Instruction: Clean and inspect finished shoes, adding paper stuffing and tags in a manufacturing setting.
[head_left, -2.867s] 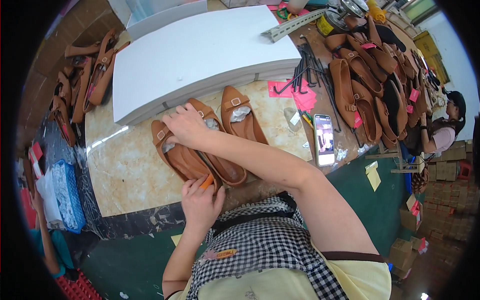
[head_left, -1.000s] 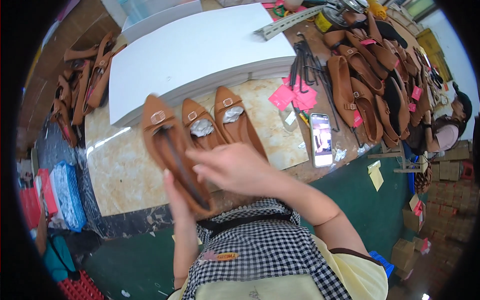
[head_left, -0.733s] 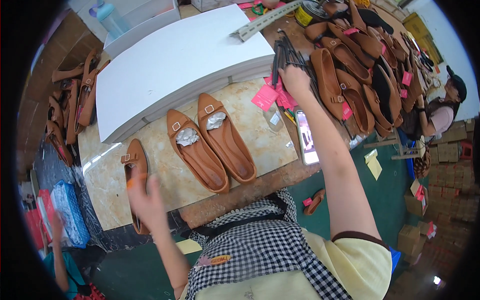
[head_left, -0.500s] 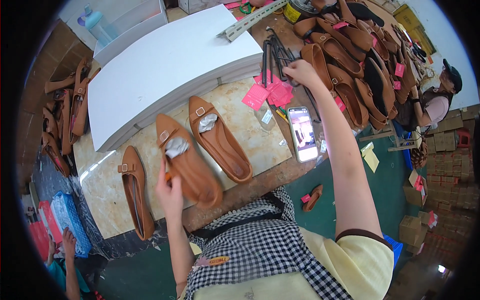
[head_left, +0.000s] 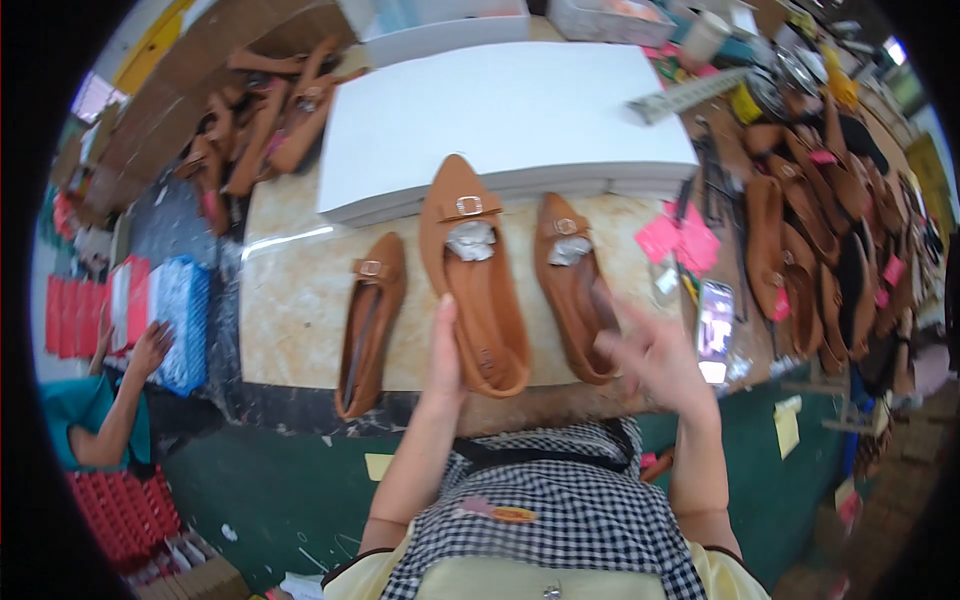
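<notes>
My left hand (head_left: 447,355) is closed around the left side of a brown pointed flat shoe (head_left: 505,340), thumb along its edge near the heel. This shoe has a buckled bow and crumpled pale paper in its toe. My right hand (head_left: 660,360) is smeared by motion beside the heel of a matching shoe (head_left: 578,320), also with paper in its toe. Whether these fingers hold anything cannot be made out. Left of the held shoe lies another brown shoe (head_left: 370,325), a dark strip running lengthwise inside it.
A stack of white sheets (head_left: 510,110) covers the back of the marbled board (head_left: 285,330). Pink tags (head_left: 680,238), black rods (head_left: 715,180) and a phone (head_left: 714,330) lie at right. Piled brown shoes (head_left: 800,250) stand beyond. At far left is another person's hand (head_left: 152,347).
My view has swung left. My right hand has come back from the black rods to beside the right shoe. My left hand still has the middle shoe, now turned more upright in the picture.
</notes>
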